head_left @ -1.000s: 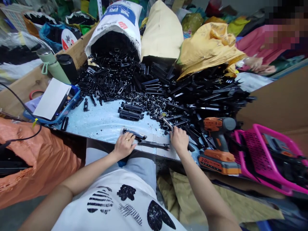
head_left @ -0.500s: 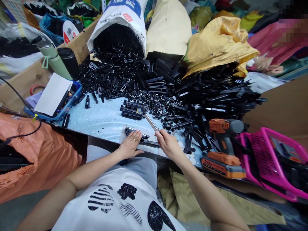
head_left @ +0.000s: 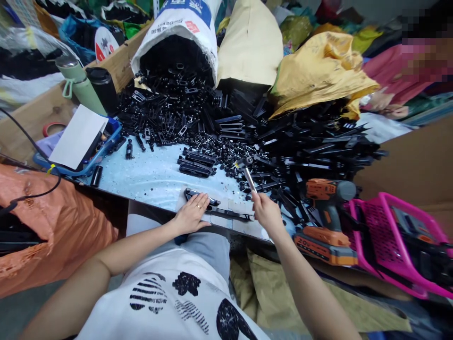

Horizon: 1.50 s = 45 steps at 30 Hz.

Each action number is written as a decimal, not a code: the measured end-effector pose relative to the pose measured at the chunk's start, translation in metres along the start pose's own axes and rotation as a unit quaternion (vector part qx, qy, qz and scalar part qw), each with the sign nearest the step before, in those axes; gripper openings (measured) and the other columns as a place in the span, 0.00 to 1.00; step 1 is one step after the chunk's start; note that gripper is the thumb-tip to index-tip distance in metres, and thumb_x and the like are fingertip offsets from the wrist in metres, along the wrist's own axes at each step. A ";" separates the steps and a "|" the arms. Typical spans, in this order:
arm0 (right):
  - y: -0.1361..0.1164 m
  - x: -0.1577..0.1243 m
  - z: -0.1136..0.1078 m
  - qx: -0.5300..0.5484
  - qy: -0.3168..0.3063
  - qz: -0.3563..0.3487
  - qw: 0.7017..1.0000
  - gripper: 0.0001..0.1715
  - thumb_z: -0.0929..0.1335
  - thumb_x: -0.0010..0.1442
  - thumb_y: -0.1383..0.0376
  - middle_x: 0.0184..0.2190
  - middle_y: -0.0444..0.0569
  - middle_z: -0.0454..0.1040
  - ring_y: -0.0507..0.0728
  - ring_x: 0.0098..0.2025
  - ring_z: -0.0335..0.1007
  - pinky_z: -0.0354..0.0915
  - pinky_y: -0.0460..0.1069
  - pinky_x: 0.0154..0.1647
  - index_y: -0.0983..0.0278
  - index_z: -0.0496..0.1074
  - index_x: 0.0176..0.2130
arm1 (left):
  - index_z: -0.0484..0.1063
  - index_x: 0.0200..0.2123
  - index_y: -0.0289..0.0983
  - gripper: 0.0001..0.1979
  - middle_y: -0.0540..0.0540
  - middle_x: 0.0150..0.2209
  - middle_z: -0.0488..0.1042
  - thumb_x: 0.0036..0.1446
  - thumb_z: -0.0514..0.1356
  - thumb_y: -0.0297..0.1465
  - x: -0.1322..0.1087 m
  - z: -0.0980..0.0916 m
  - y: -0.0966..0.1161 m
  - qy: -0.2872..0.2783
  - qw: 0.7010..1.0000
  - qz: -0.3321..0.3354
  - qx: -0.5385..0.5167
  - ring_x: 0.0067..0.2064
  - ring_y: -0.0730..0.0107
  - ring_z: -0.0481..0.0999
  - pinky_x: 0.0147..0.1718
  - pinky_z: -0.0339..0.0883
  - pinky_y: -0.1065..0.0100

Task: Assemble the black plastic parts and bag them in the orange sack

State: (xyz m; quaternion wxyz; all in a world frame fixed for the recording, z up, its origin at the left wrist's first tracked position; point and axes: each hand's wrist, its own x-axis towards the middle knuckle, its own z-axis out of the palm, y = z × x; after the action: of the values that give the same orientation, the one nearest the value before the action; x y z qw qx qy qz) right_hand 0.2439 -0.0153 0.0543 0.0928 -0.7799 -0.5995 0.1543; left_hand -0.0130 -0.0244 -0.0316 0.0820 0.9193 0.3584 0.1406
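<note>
My left hand (head_left: 194,212) lies with fingers stretched flat over a long black plastic part (head_left: 214,202) at the table's front edge, pressing on it and hiding its middle. A second slim black piece (head_left: 233,215) runs to the right of that hand. My right hand (head_left: 268,212) is closed round the metal handle of a hammer (head_left: 250,178), whose dark head, with a bit of yellow, is raised over the small loose parts. Several assembled black parts (head_left: 196,163) lie side by side behind my left hand.
Heaps of black plastic parts (head_left: 163,113) and small pins (head_left: 226,148) cover the back of the table. On the right stand an orange cordless drill (head_left: 327,219) and a pink basket (head_left: 382,236). A blue tray (head_left: 102,148) and green bottle (head_left: 83,89) are left. Another person's sleeve (head_left: 399,71) shows top right.
My right hand has moved to the right with the hammer, away from my left hand, uncovering more of the slim black piece. My left hand has stayed in place.
</note>
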 end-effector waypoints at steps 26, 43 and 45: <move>0.038 0.005 0.044 -0.080 0.156 -0.324 0.930 0.26 0.60 0.63 0.53 0.46 0.59 0.69 0.61 0.46 0.64 0.60 0.52 0.44 0.68 0.64 0.53 | 0.61 0.54 0.27 0.31 0.34 0.47 0.69 0.55 0.58 0.45 0.037 -0.030 -0.019 -0.030 0.997 0.062 0.040 0.50 0.53 0.68 0.52 0.58 0.57; 0.026 0.034 0.082 -0.078 -0.022 -0.550 0.831 0.25 0.58 0.65 0.56 0.37 0.53 0.71 0.55 0.36 0.66 0.64 0.49 0.35 0.64 0.61 0.57 | 0.63 0.50 0.31 0.29 0.37 0.44 0.70 0.54 0.56 0.48 0.043 -0.013 -0.014 -0.033 0.999 -0.001 -0.010 0.46 0.54 0.67 0.45 0.58 0.57; 0.021 0.039 0.073 -0.092 -0.026 -0.542 0.835 0.26 0.59 0.64 0.54 0.39 0.54 0.72 0.56 0.37 0.67 0.64 0.50 0.36 0.64 0.63 0.56 | 0.62 0.52 0.30 0.31 0.37 0.45 0.70 0.55 0.56 0.48 0.041 -0.019 -0.014 -0.045 0.999 0.018 0.006 0.46 0.54 0.67 0.45 0.58 0.58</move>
State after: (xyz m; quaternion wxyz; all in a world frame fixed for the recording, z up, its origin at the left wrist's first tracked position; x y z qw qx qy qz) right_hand 0.2467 0.0134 -0.0262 0.0736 -0.3307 -0.9399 0.0433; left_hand 0.0009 0.0150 -0.0090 0.0905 0.9313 0.3388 0.0983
